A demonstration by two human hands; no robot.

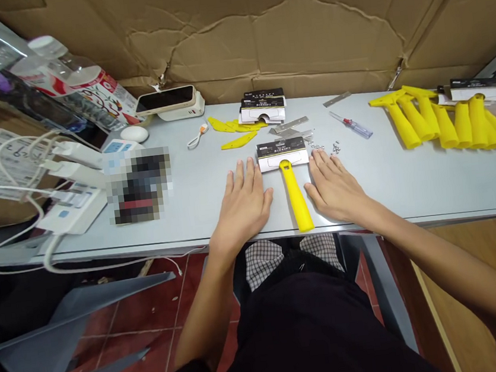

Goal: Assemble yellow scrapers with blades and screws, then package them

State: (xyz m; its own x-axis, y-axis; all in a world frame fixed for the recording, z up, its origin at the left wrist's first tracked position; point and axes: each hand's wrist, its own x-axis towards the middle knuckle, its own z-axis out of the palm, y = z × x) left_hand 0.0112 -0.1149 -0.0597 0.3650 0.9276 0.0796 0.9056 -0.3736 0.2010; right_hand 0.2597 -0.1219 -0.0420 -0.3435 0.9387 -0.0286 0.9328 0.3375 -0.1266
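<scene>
A yellow-handled scraper (pixel 296 195) with a black-and-white card sleeve over its blade lies on the grey table (pixel 408 179), handle pointing toward me. My left hand (pixel 241 201) rests flat on the table just left of the handle, fingers spread, holding nothing. My right hand (pixel 333 185) lies flat just right of it, also empty. Small screws (pixel 327 148) are scattered near my right fingertips.
Several yellow scraper handles (pixel 446 118) lie at the far right. Card sleeves (pixel 262 108), yellow plastic pieces (pixel 235 130), metal blades (pixel 290 126) and a screwdriver (pixel 353 125) sit behind. A phone (pixel 165 100), cables and a power strip (pixel 70 200) occupy the left. Cardboard backs the table.
</scene>
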